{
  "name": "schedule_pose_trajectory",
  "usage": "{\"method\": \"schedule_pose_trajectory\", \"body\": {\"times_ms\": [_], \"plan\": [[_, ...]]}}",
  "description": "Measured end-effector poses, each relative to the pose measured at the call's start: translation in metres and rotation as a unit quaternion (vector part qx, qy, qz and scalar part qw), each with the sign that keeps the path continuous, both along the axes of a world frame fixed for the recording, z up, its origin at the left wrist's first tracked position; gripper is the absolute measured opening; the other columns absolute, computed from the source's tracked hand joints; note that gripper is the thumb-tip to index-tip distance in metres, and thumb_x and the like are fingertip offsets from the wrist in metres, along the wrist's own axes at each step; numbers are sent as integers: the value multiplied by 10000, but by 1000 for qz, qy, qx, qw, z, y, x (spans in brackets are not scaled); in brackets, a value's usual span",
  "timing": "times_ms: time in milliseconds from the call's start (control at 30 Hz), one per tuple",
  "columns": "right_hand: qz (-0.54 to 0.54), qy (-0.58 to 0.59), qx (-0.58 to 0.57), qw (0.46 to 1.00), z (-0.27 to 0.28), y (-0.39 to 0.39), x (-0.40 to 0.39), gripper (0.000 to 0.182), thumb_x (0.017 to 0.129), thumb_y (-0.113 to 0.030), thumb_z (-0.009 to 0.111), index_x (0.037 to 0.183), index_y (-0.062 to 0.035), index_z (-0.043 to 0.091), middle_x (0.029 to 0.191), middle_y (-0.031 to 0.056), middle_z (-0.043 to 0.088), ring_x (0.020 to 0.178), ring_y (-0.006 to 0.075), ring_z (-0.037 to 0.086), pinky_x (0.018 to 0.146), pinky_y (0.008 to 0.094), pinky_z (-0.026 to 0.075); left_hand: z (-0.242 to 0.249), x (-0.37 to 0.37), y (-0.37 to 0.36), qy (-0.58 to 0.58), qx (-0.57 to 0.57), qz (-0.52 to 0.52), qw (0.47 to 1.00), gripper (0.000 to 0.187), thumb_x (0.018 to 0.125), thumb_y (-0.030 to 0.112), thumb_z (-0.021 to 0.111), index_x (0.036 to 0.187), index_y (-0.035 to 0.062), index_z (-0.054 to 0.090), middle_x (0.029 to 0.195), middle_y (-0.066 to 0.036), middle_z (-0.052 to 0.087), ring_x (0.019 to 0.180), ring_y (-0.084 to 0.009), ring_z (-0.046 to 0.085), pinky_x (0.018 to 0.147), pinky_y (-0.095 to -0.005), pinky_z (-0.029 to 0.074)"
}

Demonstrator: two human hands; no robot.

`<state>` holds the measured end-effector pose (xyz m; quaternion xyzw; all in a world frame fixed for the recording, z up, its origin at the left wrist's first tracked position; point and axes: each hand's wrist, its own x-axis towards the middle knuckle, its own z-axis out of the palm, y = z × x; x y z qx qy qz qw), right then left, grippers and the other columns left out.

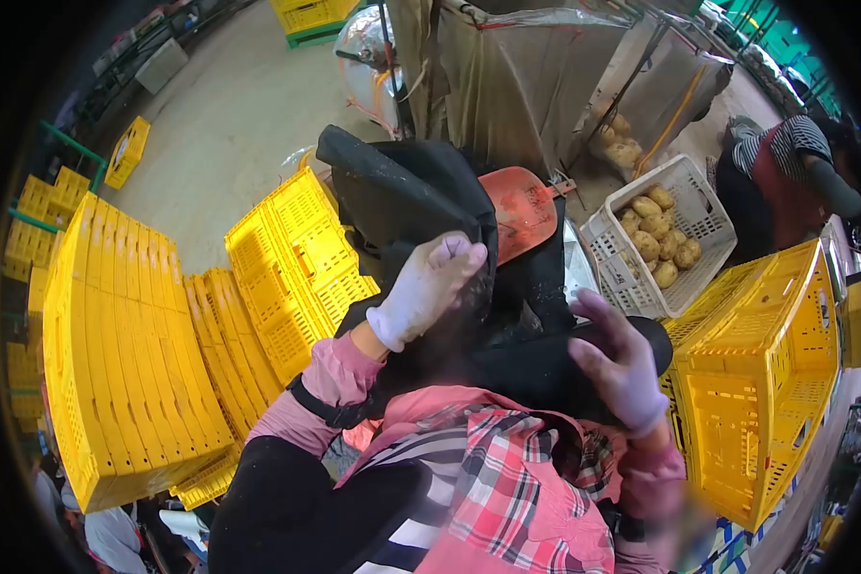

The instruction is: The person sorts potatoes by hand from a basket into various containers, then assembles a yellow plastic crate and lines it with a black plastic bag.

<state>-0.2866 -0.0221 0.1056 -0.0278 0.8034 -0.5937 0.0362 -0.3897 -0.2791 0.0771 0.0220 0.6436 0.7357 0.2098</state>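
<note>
My left hand [430,292], in a pale thin glove, is raised before a dark folded sheet [407,191]. Its fingers are curled together near the sheet's edge; anything between them is hidden. To the right, my right hand [627,368], gloved alike, is held above my dark-clad leg [536,368], thumb and fingers apart with nothing in them. Beyond the hands lies a red scoop or dustpan [521,212], beside the dark sheet. A white crate [620,287] stands right of it, holding several potatoes [655,230].
Tall stacks of yellow crates [129,354] rise on my left, with more yellow crates [297,268] next to them. Other yellow crates [761,373] stand close on my right. Ahead hangs a grey sheet enclosure [526,86]. A person in stripes [784,177] bends at the right.
</note>
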Motion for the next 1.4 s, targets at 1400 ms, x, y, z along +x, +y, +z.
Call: {"method": "schedule_pose_trajectory", "body": {"times_ms": [1400], "plan": [[-126, -115, -218, 961, -45, -75, -88, 128, 958, -143, 625, 943, -17, 644, 752, -1, 605, 550, 44, 527, 514, 184, 404, -55, -15, 17, -58, 199, 55, 977, 209, 876, -21, 687, 1035, 73, 589, 917, 46, 591, 833, -35, 558, 776, -200, 477]]}}
